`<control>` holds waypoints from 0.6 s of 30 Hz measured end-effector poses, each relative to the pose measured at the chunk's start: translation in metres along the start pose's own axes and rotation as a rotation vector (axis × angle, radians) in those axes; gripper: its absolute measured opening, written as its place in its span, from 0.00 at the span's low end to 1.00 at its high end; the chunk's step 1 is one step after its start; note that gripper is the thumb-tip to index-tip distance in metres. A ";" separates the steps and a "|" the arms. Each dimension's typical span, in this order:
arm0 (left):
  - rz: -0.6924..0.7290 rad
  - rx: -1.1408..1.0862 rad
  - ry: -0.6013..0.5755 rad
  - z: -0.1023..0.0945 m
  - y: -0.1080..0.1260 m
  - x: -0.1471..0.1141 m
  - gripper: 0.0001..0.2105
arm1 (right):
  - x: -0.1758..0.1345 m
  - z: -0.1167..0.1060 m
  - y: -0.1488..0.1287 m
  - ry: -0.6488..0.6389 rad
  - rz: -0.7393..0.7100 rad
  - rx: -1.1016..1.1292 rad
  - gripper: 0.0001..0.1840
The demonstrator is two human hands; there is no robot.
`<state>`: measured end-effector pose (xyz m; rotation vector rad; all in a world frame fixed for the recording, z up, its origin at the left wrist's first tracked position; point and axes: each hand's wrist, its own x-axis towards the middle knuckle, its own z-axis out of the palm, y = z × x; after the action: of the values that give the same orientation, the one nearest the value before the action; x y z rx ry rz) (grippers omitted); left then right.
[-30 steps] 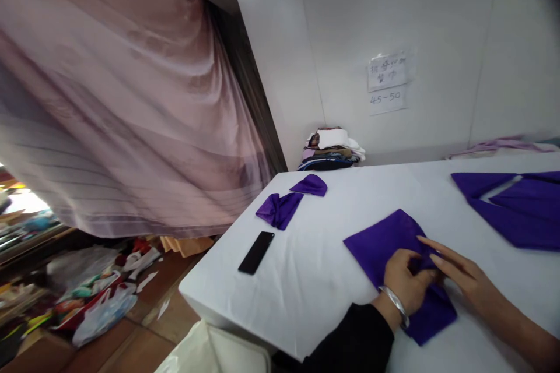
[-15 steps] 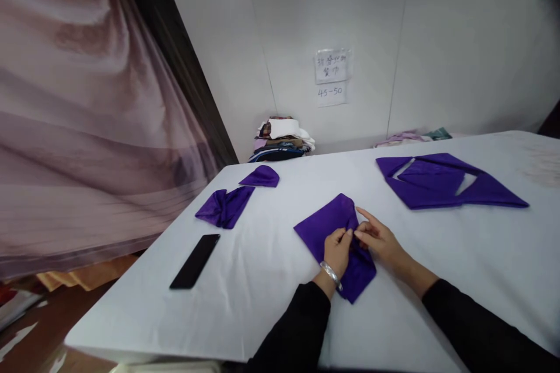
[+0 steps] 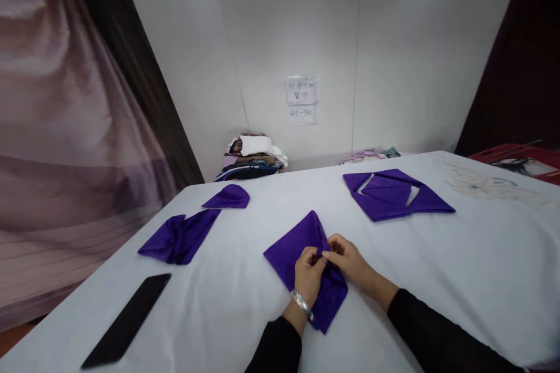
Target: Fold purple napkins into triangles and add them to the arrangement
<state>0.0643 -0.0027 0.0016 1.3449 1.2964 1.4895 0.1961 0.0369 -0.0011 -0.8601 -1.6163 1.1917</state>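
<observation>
A folded purple napkin (image 3: 286,247) lies on the white-covered table in front of me, one corner pointing away. My left hand (image 3: 308,275), with a silver bracelet at the wrist, pinches the gathered middle of the cloth between thumb and fingers. Close against it, my right hand (image 3: 347,257) is closed on the napkin's right edge near the same gather. The fingertips of both hands nearly meet. Exactly which fold lies under them is hidden.
At the left lie a knotted-looking purple cloth (image 3: 179,238), a smaller purple piece (image 3: 228,197) and a flat black object (image 3: 129,320). A folded purple cloth (image 3: 394,192) sits at the back right. Stacked clothes (image 3: 251,157) and a paper sign (image 3: 301,99) are by the wall.
The view has swung to the right, so things sit further left. My right index finger, stretched out before, has curled in onto the napkin. My left hand keeps its pinch.
</observation>
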 end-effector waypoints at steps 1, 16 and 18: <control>-0.017 -0.014 0.005 0.000 0.000 0.000 0.05 | 0.000 0.000 -0.001 -0.015 -0.003 -0.025 0.11; -0.140 -0.089 -0.148 -0.010 -0.005 0.005 0.12 | 0.002 0.001 -0.009 -0.148 0.087 0.111 0.14; -0.156 -0.119 -0.155 -0.013 -0.005 0.006 0.12 | 0.002 0.001 -0.011 -0.136 0.103 0.129 0.14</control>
<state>0.0504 0.0014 -0.0009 1.2281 1.1672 1.3084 0.1945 0.0357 0.0101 -0.8024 -1.5982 1.4379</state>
